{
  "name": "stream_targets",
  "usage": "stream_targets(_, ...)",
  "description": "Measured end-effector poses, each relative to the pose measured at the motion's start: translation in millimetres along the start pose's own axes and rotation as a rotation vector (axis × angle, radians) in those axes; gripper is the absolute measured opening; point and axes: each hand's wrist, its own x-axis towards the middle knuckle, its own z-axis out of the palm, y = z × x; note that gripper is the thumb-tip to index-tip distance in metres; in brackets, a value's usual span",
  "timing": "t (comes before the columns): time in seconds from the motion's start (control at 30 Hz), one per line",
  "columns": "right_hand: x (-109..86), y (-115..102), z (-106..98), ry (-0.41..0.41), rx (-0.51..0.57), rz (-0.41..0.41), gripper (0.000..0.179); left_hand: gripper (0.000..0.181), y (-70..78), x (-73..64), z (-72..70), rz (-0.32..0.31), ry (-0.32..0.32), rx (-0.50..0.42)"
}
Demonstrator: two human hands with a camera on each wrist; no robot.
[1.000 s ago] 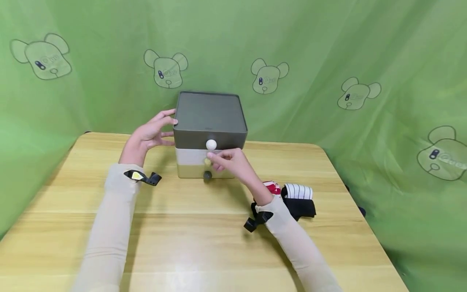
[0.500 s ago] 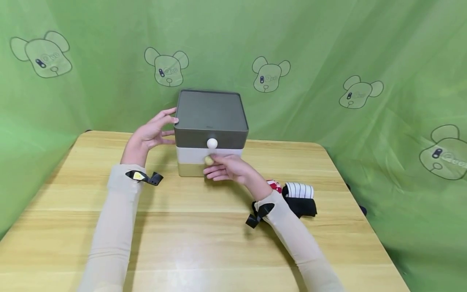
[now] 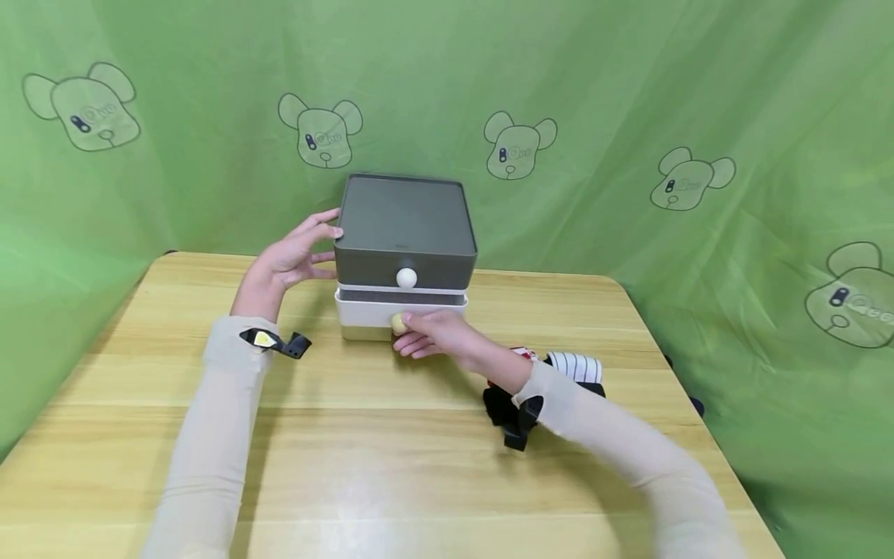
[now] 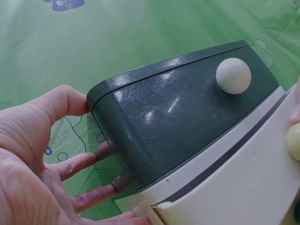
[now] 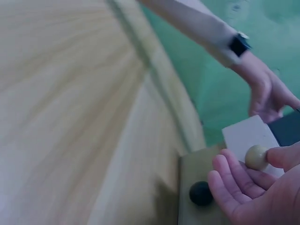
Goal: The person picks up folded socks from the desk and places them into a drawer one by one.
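A small stacked drawer box [image 3: 408, 213] stands at the back of the table, dark grey on top, white in the middle, tan at the bottom. Its white middle drawer [image 3: 366, 313] is pulled out a little, leaving a dark gap above its front. My right hand [image 3: 440, 335] pinches that drawer's cream round knob [image 5: 257, 157] between thumb and index finger, the other fingers spread below. With fairly straight fingers, my left hand [image 3: 296, 252] rests against the box's left side. In the left wrist view its thumb touches the top drawer's corner, beside the white knob [image 4: 233, 76].
Right of the box, partly behind my right forearm, lie a white striped folded cloth [image 3: 575, 366], a red-and-white patterned piece [image 3: 524, 354] and black fabric [image 3: 497, 405]. A black knob [image 5: 201, 193] sits on the tan bottom drawer. A green curtain [image 3: 419, 70] hangs behind the table.
My right hand took hold of the cream knob and drew the white drawer slightly out toward me. The right forearm swung outward to the right. My left hand stayed on the box's side.
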Motion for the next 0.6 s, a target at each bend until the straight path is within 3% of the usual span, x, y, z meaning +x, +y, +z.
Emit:
stream_targets(0.27, -21.8, 8, 10, -0.003, -0.1, -0.041, 0.046, 0.072, 1.7, -2.2, 0.9, -0.009, -0.009, -0.004)
stream_targets(0.6, -47.6, 14, 19, -0.008, -0.119, -0.046, 0.046, 0.072, -0.1, -2.4, 1.0, -0.018, 0.003, 0.0)
